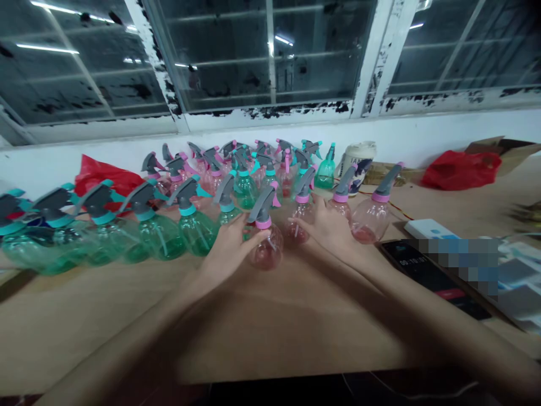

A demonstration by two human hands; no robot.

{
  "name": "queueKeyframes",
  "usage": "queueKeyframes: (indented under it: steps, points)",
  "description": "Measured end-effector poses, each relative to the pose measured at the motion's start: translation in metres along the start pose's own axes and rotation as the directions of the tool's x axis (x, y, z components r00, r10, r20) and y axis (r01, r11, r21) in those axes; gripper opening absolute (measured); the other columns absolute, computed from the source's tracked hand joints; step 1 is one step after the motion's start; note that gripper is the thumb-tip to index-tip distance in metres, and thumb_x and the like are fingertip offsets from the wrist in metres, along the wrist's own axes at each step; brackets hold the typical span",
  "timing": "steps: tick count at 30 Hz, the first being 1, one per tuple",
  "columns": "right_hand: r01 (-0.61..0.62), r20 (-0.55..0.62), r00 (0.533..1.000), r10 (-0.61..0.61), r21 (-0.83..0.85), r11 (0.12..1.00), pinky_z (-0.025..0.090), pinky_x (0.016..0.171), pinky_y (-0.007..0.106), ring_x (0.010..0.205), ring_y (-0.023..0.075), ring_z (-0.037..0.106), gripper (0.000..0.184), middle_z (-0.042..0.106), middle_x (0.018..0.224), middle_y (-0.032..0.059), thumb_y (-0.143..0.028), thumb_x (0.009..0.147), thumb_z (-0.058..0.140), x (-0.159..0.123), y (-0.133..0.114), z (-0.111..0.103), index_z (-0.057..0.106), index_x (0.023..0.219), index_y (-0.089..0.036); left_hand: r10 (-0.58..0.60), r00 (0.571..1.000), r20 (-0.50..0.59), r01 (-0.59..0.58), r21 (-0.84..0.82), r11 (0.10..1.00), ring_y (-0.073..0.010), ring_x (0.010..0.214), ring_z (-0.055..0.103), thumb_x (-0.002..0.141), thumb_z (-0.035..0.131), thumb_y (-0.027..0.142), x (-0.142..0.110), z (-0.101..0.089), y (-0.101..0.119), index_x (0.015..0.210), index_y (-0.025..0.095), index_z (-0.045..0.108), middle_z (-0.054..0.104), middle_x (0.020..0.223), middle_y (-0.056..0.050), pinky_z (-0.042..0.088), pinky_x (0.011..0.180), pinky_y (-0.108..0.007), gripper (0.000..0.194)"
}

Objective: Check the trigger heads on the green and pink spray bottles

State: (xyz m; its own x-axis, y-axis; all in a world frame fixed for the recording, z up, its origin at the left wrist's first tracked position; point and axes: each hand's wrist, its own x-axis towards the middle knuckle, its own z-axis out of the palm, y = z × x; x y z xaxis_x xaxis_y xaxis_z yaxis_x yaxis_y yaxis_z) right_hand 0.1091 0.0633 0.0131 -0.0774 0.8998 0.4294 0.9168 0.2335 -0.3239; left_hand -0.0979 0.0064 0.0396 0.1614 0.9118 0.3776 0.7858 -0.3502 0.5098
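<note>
Left hand [231,243] curls round pink bottle [270,248]; right hand [327,225], a second bottle [301,211].

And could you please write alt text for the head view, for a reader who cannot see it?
A person's left hand touches a pink spray bottle on a table, while the right hand is at a second pink bottle. Green spray bottles line up at left, with more bottles behind, below windows.

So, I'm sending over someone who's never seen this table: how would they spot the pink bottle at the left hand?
On the table below the windows, follow the front row of green bottles rightwards to the left hand. The pink bottle is at that hand's thumb. Of all the pink ones, it stands closest to the camera.
</note>
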Motion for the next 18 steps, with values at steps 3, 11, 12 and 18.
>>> queueKeyframes:
  steps: [3,11,12,18]
  points:
    - [-0.003,0.019,1.0,0.003,-0.021,1.0,0.046,0.064,0.041,0.086,0.0346,0.063,0.059,0.066,0.095,0.0196,-0.053,0.079,0.055,0.004,0.0,0.005,0.047,0.119,-0.009,0.006,1.0,-0.015,-0.005,0.032,0.999,-0.0235,0.092,0.065,0.085,0.055,0.039,0.012,0.006,-0.004,0.103,0.019,0.057,0.068,0.104,-0.007,0.051,0.082,-0.036,0.026]
    - [0.011,0.06,0.998,-0.008,-0.051,0.999,0.047,0.066,0.04,0.088,0.0344,0.063,0.049,0.065,0.095,0.0196,-0.048,0.08,0.058,0.006,0.001,-0.002,0.051,0.11,-0.01,0.01,0.999,-0.042,-0.008,0.055,0.998,-0.0247,0.094,0.065,0.086,0.053,0.033,0.034,0.018,-0.01,0.103,0.016,0.056,0.067,0.103,-0.01,0.051,0.082,-0.039,0.025]
    - [0.015,0.065,0.998,-0.012,-0.053,0.998,0.047,0.066,0.04,0.088,0.0344,0.063,0.05,0.065,0.096,0.0194,-0.048,0.079,0.059,0.006,0.001,-0.003,0.05,0.111,-0.01,0.008,0.999,-0.046,-0.005,0.059,0.998,-0.0251,0.094,0.065,0.086,0.053,0.033,0.036,0.019,-0.011,0.104,0.015,0.056,0.067,0.103,-0.01,0.051,0.082,-0.039,0.025]
    - [0.048,0.079,0.996,-0.044,-0.057,0.997,0.047,0.064,0.04,0.086,0.0332,0.063,0.053,0.066,0.095,0.0176,-0.047,0.08,0.058,0.002,0.0,-0.009,0.048,0.117,-0.011,0.002,0.999,-0.053,0.003,0.097,0.995,-0.0296,0.096,0.063,0.087,0.052,0.033,0.043,0.021,-0.011,0.104,0.012,0.057,0.066,0.103,-0.014,0.047,0.086,-0.045,0.027]
